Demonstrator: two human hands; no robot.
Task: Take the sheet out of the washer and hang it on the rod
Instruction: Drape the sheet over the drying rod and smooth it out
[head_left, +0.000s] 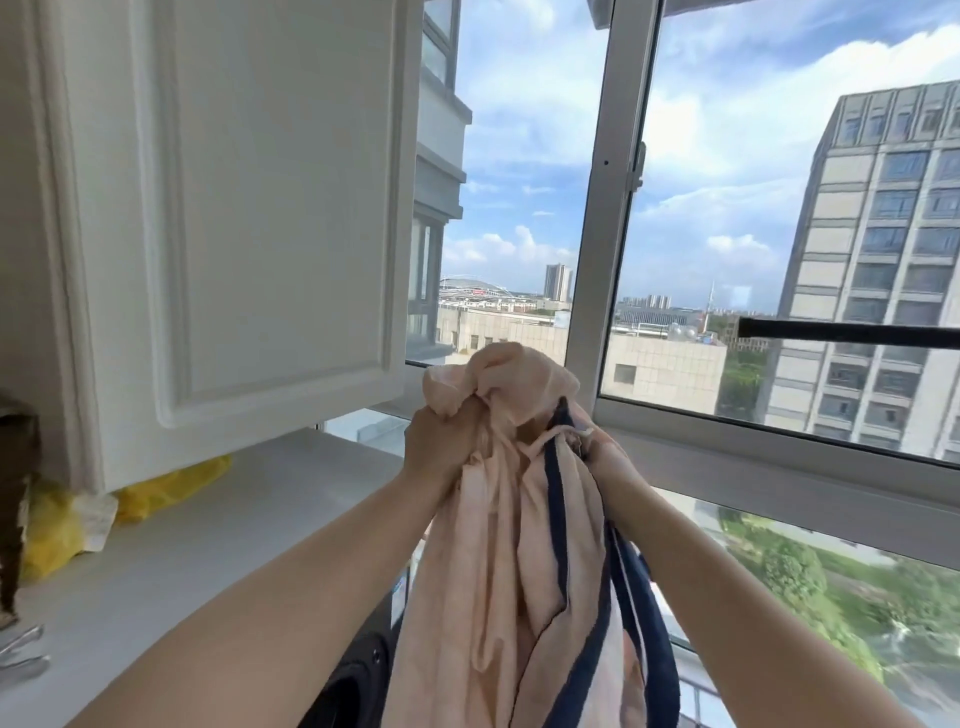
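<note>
Above the washer (358, 680), we grip the bunched sheet (519, 519) in our left hand (441, 441) and right hand (608, 452). It seems to be out; next we must swing it right and drape it over the rod (847, 330).

White counter (218, 525) — yellow bags (171, 486), metal clips (21, 649) on it.
</note>
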